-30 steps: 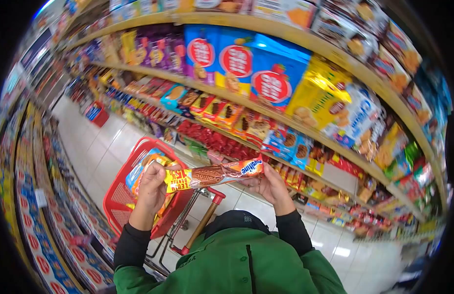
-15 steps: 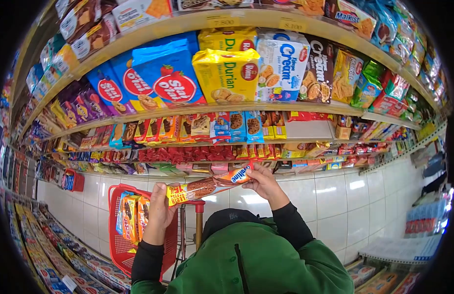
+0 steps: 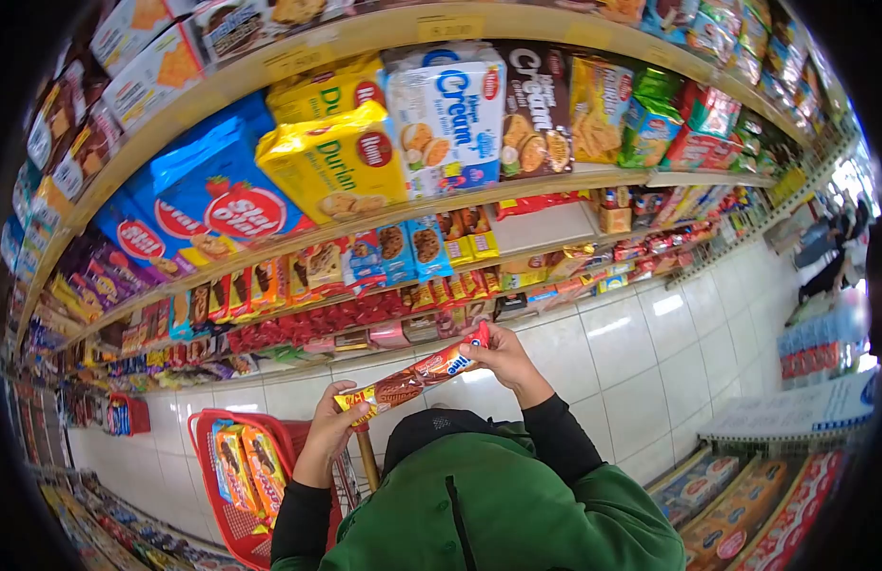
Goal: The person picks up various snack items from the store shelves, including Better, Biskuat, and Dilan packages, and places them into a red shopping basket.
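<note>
Fingers clamped on both ends of a slim wrapped pack [image 3: 412, 381]

Left hand [image 3: 328, 433]: yellow end pinched between thumb and fingers. Right hand [image 3: 509, 364]: thumb and fingers closed on the red end. Between them, just below the centre of the frame, the wrapped pack slants upward to the right, above the dark cap [image 3: 441, 430]. A red basket [image 3: 201, 457] with orange packets [image 3: 264, 466] sits apart at lower left.

Assessment: probably light, fairly stiff along its length, with brittle biscuits inside. Glossy film may prove slippery; the flat ends should give easily. Recommended hold: close to each end, where the contents begin, or cradled from beneath. Squeezing or bending the middle risks breakage.
</note>
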`<state>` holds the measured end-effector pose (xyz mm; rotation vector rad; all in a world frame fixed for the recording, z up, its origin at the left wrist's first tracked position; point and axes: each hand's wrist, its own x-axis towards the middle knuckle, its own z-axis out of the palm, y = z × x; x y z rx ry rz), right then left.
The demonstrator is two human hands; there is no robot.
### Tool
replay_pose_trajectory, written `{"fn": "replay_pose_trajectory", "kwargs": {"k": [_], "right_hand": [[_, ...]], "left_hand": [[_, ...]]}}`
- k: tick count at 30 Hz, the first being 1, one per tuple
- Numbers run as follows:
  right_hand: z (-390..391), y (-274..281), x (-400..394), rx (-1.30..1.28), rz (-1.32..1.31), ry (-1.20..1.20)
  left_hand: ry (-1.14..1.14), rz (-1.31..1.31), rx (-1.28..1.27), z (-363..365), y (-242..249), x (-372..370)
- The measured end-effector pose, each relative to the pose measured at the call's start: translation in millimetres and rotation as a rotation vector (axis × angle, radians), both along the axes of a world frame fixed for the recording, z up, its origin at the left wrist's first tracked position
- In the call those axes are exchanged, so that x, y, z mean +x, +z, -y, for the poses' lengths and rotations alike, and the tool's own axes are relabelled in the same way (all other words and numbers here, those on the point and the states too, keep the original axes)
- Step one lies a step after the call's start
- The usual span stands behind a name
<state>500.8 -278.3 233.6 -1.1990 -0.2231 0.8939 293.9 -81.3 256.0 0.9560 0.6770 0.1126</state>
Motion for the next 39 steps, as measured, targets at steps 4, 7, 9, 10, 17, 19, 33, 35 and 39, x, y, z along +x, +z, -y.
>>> {"fn": "replay_pose_trajectory", "kwargs": {"k": [4,7,9,10,17,19,33,35,39], "right_hand": [[20,-2,7,-0.039,-0.092,-0.101],[30,-11,8,0.054,-0.241,-0.230],[36,-23,9,0.186,-0.386,-0.304],[37,-28,7,0.228,-0.425,-0.292],[2,-28,-36,0.045,-0.584,0.073],[-3,-34,-36,-0.012,-0.581,0.054],[53,-100,4,-0.038,-0.756,-0.196],[59,-113,7,-0.172,-0.634,-0.143],[53,-125,25,-0.567,-0.315,-0.161]], "left_hand": [[-0.035,0.006,-0.007,9,-13,23],[-0.002,0.036,-0.043,19,-23,39],[0.043,0.025,-0.077,27,-26,49],[0.030,0.011,-0.065,31,-26,53],[0.023,0.023,-0.008,62,-55,74],[-0.015,0.004,0.087,61,-55,77],[0.052,-0.270,0.564,10,-178,-15],[0.095,-0.360,0.654,5,-195,-45],[0.130,-0.657,0.828,12,-217,-95]]}}
